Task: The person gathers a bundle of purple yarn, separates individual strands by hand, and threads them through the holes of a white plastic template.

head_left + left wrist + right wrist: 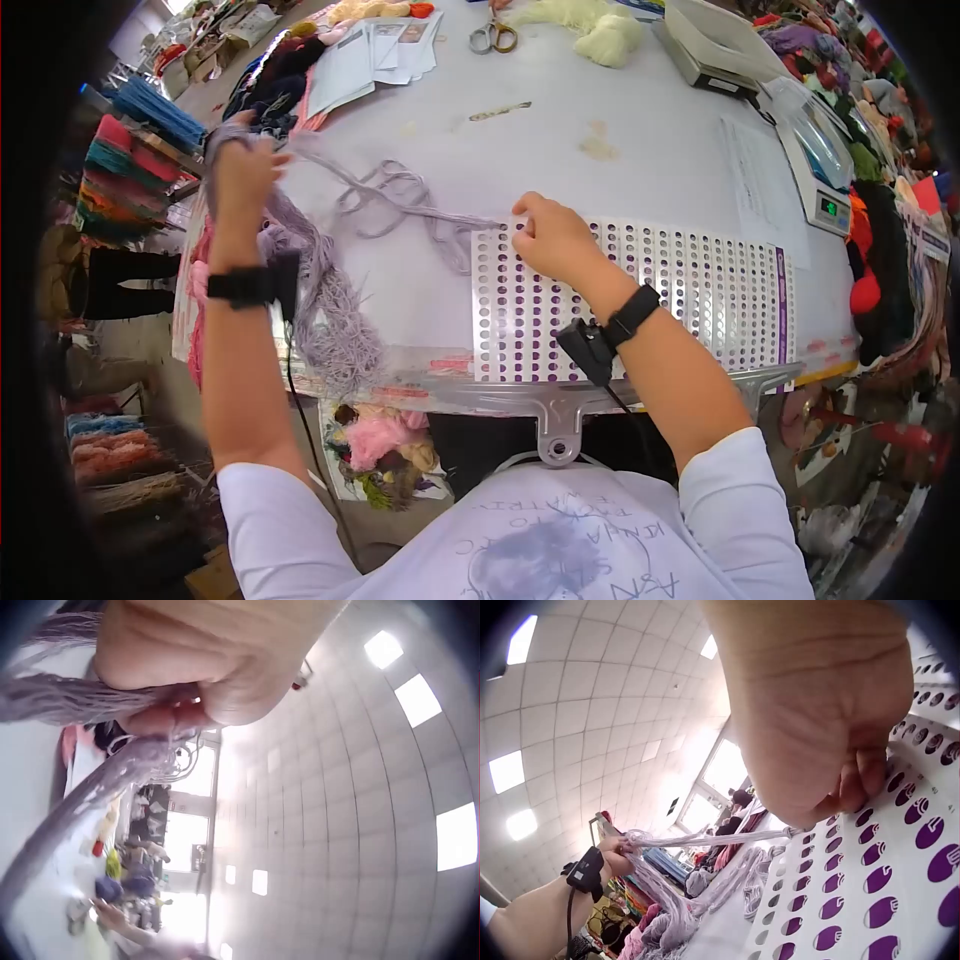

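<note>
My left hand (245, 180), raised over the table's left side, grips a lavender yarn hank (315, 265). Its frayed strands hang down toward the front edge. A length of the same yarn (720, 838) stretches from that hand to the top left corner of a white card (640, 345) with rows of punched holes and purple dots. Near that corner, my right hand (555, 240) rests on the card with its fingers curled under. The palm side shows in the right wrist view, fingertips down at the card face. Loose yarn loops (385, 200) lie between the hands.
Scissors (493, 38), paper sheets (375, 60) and pale yellow yarn (608, 38) lie at the far side. A digital scale (825, 205) stands at the right, beside piles of coloured yarn (880, 230). A clear plastic bracket (560, 420) sits at the front edge.
</note>
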Demonstrator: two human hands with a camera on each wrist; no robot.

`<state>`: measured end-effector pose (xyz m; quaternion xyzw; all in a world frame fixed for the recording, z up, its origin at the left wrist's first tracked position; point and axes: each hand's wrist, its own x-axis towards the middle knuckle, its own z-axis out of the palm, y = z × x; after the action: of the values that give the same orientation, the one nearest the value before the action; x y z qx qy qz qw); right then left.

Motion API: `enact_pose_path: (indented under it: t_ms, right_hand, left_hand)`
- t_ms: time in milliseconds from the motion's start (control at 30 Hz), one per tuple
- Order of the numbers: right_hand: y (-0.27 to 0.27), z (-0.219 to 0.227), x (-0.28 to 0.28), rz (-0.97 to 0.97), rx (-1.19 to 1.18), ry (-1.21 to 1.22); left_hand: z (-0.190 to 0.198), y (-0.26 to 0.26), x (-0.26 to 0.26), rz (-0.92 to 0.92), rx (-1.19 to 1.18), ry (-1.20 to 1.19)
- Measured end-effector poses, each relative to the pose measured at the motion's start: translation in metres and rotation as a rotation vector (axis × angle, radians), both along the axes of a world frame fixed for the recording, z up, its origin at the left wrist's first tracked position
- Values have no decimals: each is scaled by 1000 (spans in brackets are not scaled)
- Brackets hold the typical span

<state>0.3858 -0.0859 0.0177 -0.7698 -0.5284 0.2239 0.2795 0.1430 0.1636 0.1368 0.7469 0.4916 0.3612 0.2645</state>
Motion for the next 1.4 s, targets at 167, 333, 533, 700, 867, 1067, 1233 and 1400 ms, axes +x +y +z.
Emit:
enact_pose_path:
  t_ms: [167, 333, 533, 700, 867, 1067, 1233, 1400]
  right_hand:
    - [-18, 46, -37, -90, 338, 573]
    - [-48, 93, -62, 48, 324, 978]
    - [-70, 89, -61, 82, 294, 1110]
    - [-79, 84, -64, 66, 266, 1258]
    - [-81, 87, -69, 48, 226, 1252]
    - [-90, 94, -68, 79, 139, 1166]
    - [-93, 94, -69, 85, 156, 1155]
    - [-94, 95, -69, 89, 169, 1203]
  left_hand:
    - [-8, -144, 46, -626, -896, -643]
    - [-10, -209, 54, -843, -1198, -778]
    - [-22, -219, 42, -835, -1295, -867]
    - [-33, -221, 32, -719, -1246, -894]
    - [-34, -231, 29, -777, -1253, -897]
    - [-20, -240, 27, -608, -1157, -888]
    - [-24, -238, 23, -614, -1135, -888]
    - [-27, -239, 24, -639, -1103, -859]
